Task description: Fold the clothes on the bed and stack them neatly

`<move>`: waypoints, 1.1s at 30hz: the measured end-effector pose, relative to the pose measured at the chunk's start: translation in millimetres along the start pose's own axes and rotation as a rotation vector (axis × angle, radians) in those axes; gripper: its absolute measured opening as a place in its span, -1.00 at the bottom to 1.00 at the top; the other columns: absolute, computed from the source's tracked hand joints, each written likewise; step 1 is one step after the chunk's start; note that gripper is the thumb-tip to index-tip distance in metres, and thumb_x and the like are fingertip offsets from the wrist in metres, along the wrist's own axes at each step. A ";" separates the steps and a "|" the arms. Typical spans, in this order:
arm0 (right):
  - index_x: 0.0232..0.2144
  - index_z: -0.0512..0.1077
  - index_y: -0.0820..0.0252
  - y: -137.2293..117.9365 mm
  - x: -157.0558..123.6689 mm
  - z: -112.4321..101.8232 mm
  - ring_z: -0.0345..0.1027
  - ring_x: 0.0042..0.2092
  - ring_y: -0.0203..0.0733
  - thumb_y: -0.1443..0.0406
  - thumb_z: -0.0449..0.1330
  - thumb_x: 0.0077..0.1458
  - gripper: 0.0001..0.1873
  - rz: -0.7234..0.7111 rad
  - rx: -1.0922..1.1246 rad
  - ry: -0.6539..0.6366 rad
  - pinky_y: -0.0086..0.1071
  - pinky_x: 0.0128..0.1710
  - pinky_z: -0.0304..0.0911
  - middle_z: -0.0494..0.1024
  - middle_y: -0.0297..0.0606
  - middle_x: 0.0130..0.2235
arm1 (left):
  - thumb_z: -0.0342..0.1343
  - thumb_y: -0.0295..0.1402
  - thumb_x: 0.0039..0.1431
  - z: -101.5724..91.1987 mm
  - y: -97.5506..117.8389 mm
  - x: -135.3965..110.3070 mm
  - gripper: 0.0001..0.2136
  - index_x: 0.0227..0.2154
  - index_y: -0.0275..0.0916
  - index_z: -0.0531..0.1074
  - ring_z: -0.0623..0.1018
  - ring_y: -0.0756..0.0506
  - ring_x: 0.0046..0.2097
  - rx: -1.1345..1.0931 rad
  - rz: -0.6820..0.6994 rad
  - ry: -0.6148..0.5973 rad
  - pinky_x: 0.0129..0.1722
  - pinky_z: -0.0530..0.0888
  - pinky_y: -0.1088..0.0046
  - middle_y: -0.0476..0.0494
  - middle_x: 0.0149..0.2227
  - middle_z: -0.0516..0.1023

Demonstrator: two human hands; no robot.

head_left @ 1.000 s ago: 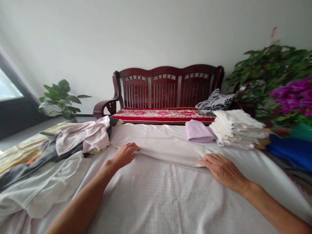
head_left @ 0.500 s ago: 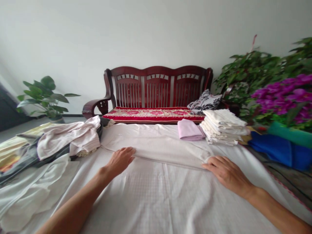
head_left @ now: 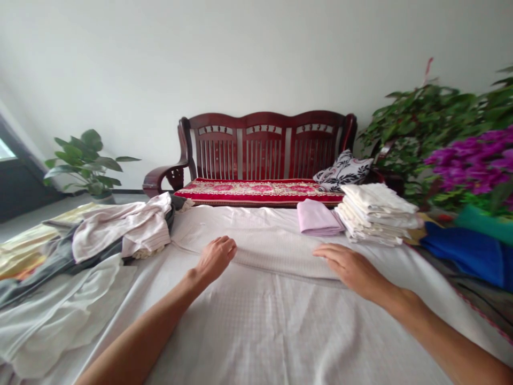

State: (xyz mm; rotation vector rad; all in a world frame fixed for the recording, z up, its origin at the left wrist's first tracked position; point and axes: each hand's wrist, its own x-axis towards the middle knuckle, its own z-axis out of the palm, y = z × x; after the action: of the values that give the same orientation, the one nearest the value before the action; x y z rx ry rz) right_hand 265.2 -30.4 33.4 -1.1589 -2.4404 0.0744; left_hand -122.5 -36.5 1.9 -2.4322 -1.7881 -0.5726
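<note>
A pale waffle-textured cloth (head_left: pixel 264 315) lies spread over the surface in front of me, with a folded-over band (head_left: pixel 276 251) across its far part. My left hand (head_left: pixel 214 258) rests on the left of that fold, fingers curled down onto the fabric. My right hand (head_left: pixel 348 267) lies flat on the fold's right side, fingers stretched out and pointing left. Neither hand lifts the cloth.
A heap of unfolded laundry (head_left: pixel 88 240) fills the left. A folded lilac cloth (head_left: pixel 318 218) and a stack of folded white cloths (head_left: pixel 377 214) sit at the far right. Blue fabric (head_left: pixel 465 254), potted plants (head_left: pixel 452 139) and a dark wooden bench (head_left: pixel 264 160) stand beyond.
Both hands slid inward and slightly forward along the fold; the right hand moved left, the left hand moved right and curled. The camera view shifted a little.
</note>
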 end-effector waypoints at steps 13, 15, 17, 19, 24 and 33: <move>0.24 0.32 0.14 37.1 4.0 69.9 0.17 0.31 0.04 0.10 -0.11 0.37 -0.47 -0.099 -0.318 -0.054 0.01 0.24 0.18 0.36 -0.13 0.28 | 0.05 -0.16 0.31 11.1 -40.2 -15.8 -0.62 0.15 -0.05 0.37 0.23 -0.35 0.32 -0.011 -0.062 -0.075 0.26 0.17 -0.09 -0.22 0.29 0.30; 0.13 0.44 0.17 28.7 15.7 68.7 0.28 0.24 0.03 0.16 -0.15 0.38 -0.50 -0.057 -0.285 -0.014 0.00 0.20 0.23 0.47 -0.10 0.19 | -0.03 -0.17 0.36 9.3 -33.3 -6.9 -0.67 0.08 -0.09 0.45 0.37 -0.30 0.24 -0.058 -0.107 -0.080 0.22 0.27 0.01 -0.22 0.20 0.43; 0.09 0.46 0.20 9.6 35.0 69.6 0.32 0.21 0.02 0.18 -0.17 0.38 -0.50 -0.020 -0.240 0.038 0.00 0.20 0.24 0.51 -0.05 0.14 | -0.13 -0.24 0.40 10.5 -17.1 9.2 -0.67 -0.04 -0.17 0.52 0.50 -0.21 0.11 -0.139 -0.117 -0.062 0.15 0.37 0.17 -0.22 0.05 0.55; 0.17 0.39 0.24 -15.1 57.9 74.5 0.22 0.27 0.04 0.18 -0.15 0.37 -0.49 -0.026 -0.205 0.058 0.01 0.23 0.18 0.44 -0.03 0.21 | -0.15 -0.31 0.40 16.7 3.9 27.7 -0.67 -0.08 -0.20 0.54 0.53 -0.17 0.08 -0.197 -0.070 -0.034 0.13 0.40 0.26 -0.22 0.01 0.58; 0.29 0.24 0.27 -54.1 95.4 99.3 0.01 0.38 0.06 0.14 -0.11 0.36 -0.44 -0.008 -0.212 -0.115 0.03 0.31 0.03 0.24 -0.03 0.34 | -0.10 -0.28 0.40 44.7 32.7 52.1 -0.64 0.14 -0.20 0.41 0.35 -0.18 0.28 -0.141 0.181 -0.081 0.30 0.23 0.19 -0.23 0.23 0.43; 0.31 0.21 0.26 -14.2 76.5 96.0 0.03 0.37 0.01 0.16 -0.08 0.34 -0.43 0.186 -0.340 -0.147 0.02 0.34 -0.06 0.20 -0.05 0.36 | -0.16 0.05 0.37 37.4 -21.9 37.6 -0.42 0.35 -0.08 0.14 0.10 -0.37 0.40 0.121 0.010 -0.185 0.31 0.08 -0.10 -0.27 0.40 0.11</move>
State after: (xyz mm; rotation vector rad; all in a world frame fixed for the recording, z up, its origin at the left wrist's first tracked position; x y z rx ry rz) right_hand 173.5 30.6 -22.5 -1.5771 -2.5316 -0.2155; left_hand -123.9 14.8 -23.7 -2.4804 -1.8155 -0.2360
